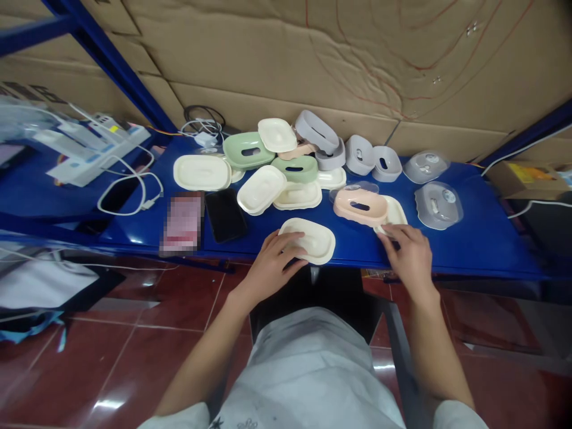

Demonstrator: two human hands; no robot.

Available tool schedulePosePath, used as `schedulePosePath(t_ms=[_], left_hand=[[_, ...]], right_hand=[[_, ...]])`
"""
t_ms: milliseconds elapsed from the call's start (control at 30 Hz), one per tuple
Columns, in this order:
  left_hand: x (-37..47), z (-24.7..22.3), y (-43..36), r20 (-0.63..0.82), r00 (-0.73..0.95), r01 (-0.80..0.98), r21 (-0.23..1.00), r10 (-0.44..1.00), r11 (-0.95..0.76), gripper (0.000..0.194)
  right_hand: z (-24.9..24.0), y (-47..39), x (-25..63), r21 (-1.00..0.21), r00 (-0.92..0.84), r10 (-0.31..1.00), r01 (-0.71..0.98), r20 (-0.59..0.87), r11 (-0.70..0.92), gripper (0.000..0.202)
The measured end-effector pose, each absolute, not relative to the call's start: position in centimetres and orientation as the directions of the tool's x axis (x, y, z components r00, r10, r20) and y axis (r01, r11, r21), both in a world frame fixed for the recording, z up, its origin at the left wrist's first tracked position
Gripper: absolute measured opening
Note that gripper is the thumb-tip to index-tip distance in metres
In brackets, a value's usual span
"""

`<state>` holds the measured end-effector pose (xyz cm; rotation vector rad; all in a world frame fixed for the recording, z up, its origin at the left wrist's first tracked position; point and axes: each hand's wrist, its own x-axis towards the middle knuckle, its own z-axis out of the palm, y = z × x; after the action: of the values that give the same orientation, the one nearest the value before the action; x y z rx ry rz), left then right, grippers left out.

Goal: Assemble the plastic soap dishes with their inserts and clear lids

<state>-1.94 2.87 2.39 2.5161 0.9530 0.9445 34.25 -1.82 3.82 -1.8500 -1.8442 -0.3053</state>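
Note:
My left hand (pixel 283 256) is closed on the left side of a cream oval plastic tray (pixel 320 241) at the table's front edge, its fingers lying over the top face. My right hand (pixel 411 256) has its fingertips and thumb pinched at the near edge of another cream tray (pixel 395 213). A peach oval plastic dish with a slot in its bottom (pixel 375 207) overlaps the left side of that tray. Behind the peach dish lies a clear cover (pixel 369 189), partly hidden by it.
Several cream trays (pixel 199 171) and green slotted dishes (pixel 243 143) are heaped mid-table, with grey dishes (pixel 360 156) behind. Clear covers (pixel 440 205) stand at right. A black phone (pixel 226 214) and a blurred-out pink item (pixel 182 221) lie left, near a power strip (pixel 98 155) with cables.

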Motion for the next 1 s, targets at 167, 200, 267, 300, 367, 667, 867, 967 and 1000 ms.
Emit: schedulePosePath(t_ms=[167, 200, 267, 300, 367, 667, 867, 967, 1000], left_hand=[[-1.4, 2.6, 3.3, 0.51, 0.535, 0.457, 0.496, 0.674, -0.738, 0.012], [-1.2, 2.6, 3.4, 0.51, 0.532, 0.464, 0.492, 0.676, -0.737, 0.012], [-0.8, 2.5, 3.6, 0.506, 0.532, 0.483, 0.478, 0.679, -0.734, 0.011], [-0.7, 2.4, 3.6, 0.497, 0.537, 0.492, 0.472, 0.682, -0.732, 0.01], [-0.4, 2.3, 3.7, 0.477, 0.549, 0.504, 0.467, 0.687, -0.727, 0.009], [-0.7, 3.5, 3.6, 0.658, 0.197, 0.403, 0.622, 0.727, -0.672, 0.011], [-0.4, 3.3, 3.3, 0.663, 0.317, 0.49, 0.497, 0.678, -0.716, 0.012], [-0.1, 3.0, 3.1, 0.657, 0.364, 0.517, 0.448, 0.661, -0.73, 0.014], [0.0, 3.0, 3.0, 0.652, 0.368, 0.523, 0.443, 0.662, -0.728, 0.014]], right_hand=[[7.6, -2.3, 37.0, -0.215, 0.127, 0.787, 0.976, 0.604, 0.008, 0.035], [8.1, -2.4, 37.5, -0.198, 0.139, 0.766, 0.98, 0.627, -0.016, 0.035], [8.7, -2.3, 38.3, -0.165, 0.154, 0.733, 0.985, 0.663, -0.058, 0.034], [8.7, -2.2, 38.6, -0.156, 0.156, 0.724, 0.985, 0.672, -0.068, 0.034], [8.5, -2.1, 38.5, -0.161, 0.163, 0.708, 0.984, 0.687, -0.07, 0.033], [4.8, -3.2, 30.1, -0.37, -0.213, 0.772, 0.781, 0.599, 0.503, 0.02], [2.5, -2.8, 26.9, -0.441, -0.4, 0.802, 0.682, 0.443, 0.584, 0.03], [2.6, -2.8, 27.3, -0.456, -0.303, 0.8, 0.693, 0.518, 0.558, 0.034], [2.7, -2.9, 27.4, -0.466, -0.254, 0.8, 0.701, 0.544, 0.54, 0.037]])
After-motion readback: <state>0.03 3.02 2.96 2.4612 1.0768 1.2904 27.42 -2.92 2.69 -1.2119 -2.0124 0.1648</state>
